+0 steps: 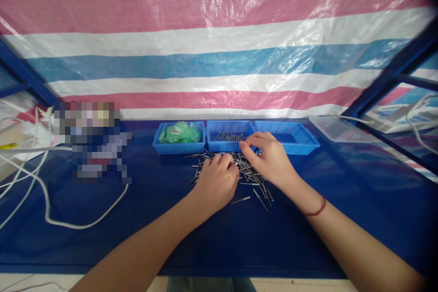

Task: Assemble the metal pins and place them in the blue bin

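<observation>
A loose pile of small metal pins lies on the dark blue table, just in front of three blue trays. My left hand rests on the left part of the pile with its fingers curled down onto the pins. My right hand lies over the pile's right part near the middle tray, fingers bent and pinching among the pins. The middle tray holds several pins. What either hand grips is hidden under the fingers.
The left tray holds small green bags; the right tray looks bare. A clear plastic lid lies at the right. White cables loop across the table's left side. A striped tarp hangs behind.
</observation>
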Demonstrator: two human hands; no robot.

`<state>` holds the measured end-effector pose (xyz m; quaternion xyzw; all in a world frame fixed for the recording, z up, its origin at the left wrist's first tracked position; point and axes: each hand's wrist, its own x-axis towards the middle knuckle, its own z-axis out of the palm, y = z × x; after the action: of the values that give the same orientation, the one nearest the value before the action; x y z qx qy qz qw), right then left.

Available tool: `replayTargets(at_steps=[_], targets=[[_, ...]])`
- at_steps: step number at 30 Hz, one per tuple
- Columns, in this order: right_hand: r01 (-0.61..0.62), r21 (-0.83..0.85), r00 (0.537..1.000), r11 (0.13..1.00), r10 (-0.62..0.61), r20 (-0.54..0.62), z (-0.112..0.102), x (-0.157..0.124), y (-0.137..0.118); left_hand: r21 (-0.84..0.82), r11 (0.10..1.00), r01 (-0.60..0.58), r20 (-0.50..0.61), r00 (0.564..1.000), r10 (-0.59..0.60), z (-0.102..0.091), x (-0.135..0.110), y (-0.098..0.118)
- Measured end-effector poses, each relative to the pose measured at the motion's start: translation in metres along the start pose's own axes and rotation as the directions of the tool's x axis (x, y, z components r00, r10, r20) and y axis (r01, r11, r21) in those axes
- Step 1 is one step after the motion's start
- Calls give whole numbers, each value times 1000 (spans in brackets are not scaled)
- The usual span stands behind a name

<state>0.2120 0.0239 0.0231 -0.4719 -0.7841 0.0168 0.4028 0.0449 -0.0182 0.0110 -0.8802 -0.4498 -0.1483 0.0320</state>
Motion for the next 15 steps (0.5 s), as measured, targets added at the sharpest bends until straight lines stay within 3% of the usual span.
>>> replayTargets(at_steps=[4,7,11,15], targets=[[-8,64,1000,998,8,1,-2,-1,-6,-115,989,92,-151,982,-109,2,5,-6],[-50,206,998,977,41,49,-2,-2,-13,-294,945,140,-236,948,-214,4,10,-14],[-117,335,992,935,91,92,4,-5,-17,-528,840,125,-257,919,-299,7,12,-20],[-177,402,983,898,145,108,8,-6,-13,-604,786,131,-228,917,-328,9,12,-19]])
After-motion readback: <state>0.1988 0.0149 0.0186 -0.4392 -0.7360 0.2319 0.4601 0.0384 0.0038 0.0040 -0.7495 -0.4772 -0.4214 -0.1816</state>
